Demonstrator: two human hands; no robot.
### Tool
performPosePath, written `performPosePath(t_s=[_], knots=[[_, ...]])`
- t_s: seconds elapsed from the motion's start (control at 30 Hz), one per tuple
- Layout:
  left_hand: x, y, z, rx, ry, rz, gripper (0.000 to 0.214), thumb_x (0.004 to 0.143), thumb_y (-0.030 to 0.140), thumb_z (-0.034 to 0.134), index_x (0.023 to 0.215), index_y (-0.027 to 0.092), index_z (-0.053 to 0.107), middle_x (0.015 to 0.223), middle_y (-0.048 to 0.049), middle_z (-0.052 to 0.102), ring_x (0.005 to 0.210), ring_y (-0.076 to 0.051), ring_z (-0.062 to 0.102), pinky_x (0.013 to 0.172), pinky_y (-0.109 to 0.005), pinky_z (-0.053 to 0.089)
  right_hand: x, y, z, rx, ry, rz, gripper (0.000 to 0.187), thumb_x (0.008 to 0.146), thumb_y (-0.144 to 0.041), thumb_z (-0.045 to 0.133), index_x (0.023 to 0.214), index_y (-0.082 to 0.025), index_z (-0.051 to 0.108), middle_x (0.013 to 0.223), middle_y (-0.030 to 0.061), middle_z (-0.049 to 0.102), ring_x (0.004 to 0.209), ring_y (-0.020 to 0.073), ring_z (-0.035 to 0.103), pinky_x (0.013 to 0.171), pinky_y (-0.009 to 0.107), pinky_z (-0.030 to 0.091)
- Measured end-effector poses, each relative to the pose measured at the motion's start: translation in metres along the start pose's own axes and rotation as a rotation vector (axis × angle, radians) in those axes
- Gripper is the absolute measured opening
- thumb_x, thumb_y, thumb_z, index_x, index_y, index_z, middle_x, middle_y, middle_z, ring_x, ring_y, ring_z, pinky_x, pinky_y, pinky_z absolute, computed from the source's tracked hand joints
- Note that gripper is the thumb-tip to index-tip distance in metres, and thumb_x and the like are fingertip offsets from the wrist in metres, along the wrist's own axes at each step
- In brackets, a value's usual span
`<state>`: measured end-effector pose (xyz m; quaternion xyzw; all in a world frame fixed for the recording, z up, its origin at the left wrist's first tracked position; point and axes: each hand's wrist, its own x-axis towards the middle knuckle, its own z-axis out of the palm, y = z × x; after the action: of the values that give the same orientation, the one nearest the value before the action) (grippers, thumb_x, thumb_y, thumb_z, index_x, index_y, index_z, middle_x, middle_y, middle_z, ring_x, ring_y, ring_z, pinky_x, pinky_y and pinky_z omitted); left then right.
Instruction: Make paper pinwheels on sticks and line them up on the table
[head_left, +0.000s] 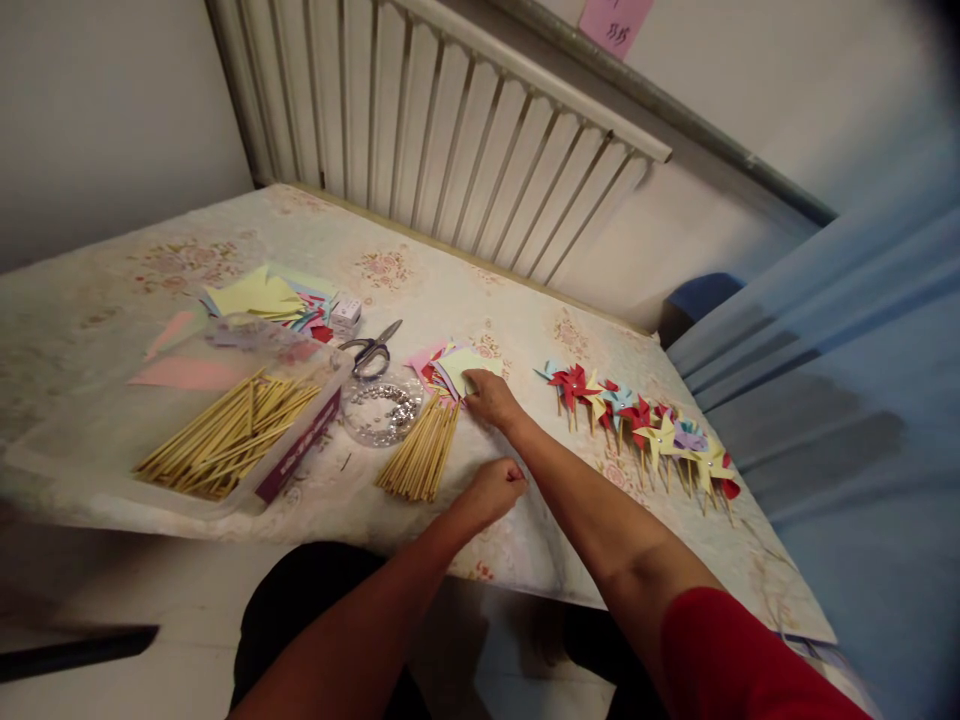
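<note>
Right hand (489,398): reaches across table (525,300) to stack of paper squares (454,362) at mid-table. Fingers together, tips on near edge of top yellow sheet; grip or mere touch not discernible.

Left hand (496,487): curled into fist, resting close to near edge; contents not visible.

Loose bundle of sticks (421,455) just left of fist. Dish of pins (381,408) and scissors (371,350) beyond bundle. Tray of sticks (232,438) toward left edge. Row of pinwheels (645,420) along right edge.

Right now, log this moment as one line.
right hand: on stack of coloured paper squares | left hand: fisted beside loose wooden sticks
</note>
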<state>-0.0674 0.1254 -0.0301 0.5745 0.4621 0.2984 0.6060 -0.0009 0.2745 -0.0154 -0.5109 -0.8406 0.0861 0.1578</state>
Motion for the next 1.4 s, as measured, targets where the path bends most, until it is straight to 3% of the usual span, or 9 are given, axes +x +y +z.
performPosePath(t_s=[0.27,0.43,0.57,0.7,0.87,1.2,1.4], knots=[[-0.001,-0.004,0.001,-0.007,-0.013,-0.015,0.006,0.074,0.022,0.050,0.070,0.018,0.051,0.061,0.0020,0.050,0.057,-0.012,0.046,0.055,-0.025,0.034,0.007,0.014,0.001,0.238,0.012,0.138,0.042,0.066,-0.014,0.071,0.108,-0.019,0.070,0.107,0.0052,0.072,0.098,0.0211,0.064,0.092,0.035,0.049],[0.000,-0.004,0.000,-0.009,-0.018,-0.004,0.006,0.074,0.023,0.051,0.070,0.018,0.051,0.062,0.0018,0.051,0.057,-0.011,0.046,0.056,-0.025,0.035,0.010,0.022,0.004,0.378,0.028,0.198,0.031,0.066,-0.017,0.070,0.097,-0.021,0.073,0.098,0.0012,0.073,0.093,0.0185,0.066,0.089,0.033,0.050],[-0.001,-0.002,0.000,-0.019,-0.014,0.003,0.006,0.074,0.022,0.051,0.069,0.018,0.051,0.063,0.0017,0.051,0.058,-0.011,0.046,0.057,-0.024,0.036,0.011,0.020,-0.001,0.372,0.049,0.239,0.014,0.075,-0.019,0.062,0.081,-0.019,0.075,0.085,0.0010,0.074,0.083,0.0164,0.066,0.085,0.029,0.049],[0.000,-0.004,0.000,-0.014,-0.013,0.006,0.005,0.074,0.020,0.051,0.069,0.018,0.051,0.062,0.0018,0.051,0.059,-0.011,0.046,0.057,-0.024,0.036,0.011,0.016,-0.007,0.352,0.069,0.276,0.019,0.079,-0.022,0.057,0.071,-0.017,0.073,0.072,0.0008,0.072,0.074,0.0155,0.064,0.077,0.026,0.047],[0.001,-0.004,0.001,-0.008,-0.005,0.002,0.005,0.073,0.020,0.051,0.069,0.018,0.052,0.063,0.0013,0.052,0.060,-0.011,0.047,0.057,-0.024,0.037,0.011,0.016,-0.007,0.361,0.097,0.295,0.019,0.078,-0.021,0.055,0.071,-0.018,0.073,0.072,0.0000,0.071,0.073,0.0143,0.062,0.073,0.025,0.045],[0.008,-0.016,0.003,-0.042,0.000,0.026,0.006,0.074,0.023,0.051,0.072,0.018,0.053,0.063,0.0017,0.052,0.057,-0.011,0.047,0.056,-0.024,0.037,0.019,0.030,-0.014,0.365,0.307,0.421,0.022,0.076,-0.026,0.048,0.069,-0.017,0.068,0.062,-0.0003,0.064,0.065,0.0153,0.059,0.065,0.025,0.045],[0.007,-0.010,-0.001,-0.070,0.029,0.007,0.006,0.075,0.023,0.051,0.072,0.018,0.053,0.063,0.0016,0.052,0.056,-0.011,0.048,0.055,-0.025,0.037,0.017,0.040,-0.031,0.438,0.572,0.486,0.023,0.074,-0.031,0.048,0.068,-0.017,0.065,0.062,0.0007,0.063,0.064,0.0163,0.060,0.067,0.028,0.049]])
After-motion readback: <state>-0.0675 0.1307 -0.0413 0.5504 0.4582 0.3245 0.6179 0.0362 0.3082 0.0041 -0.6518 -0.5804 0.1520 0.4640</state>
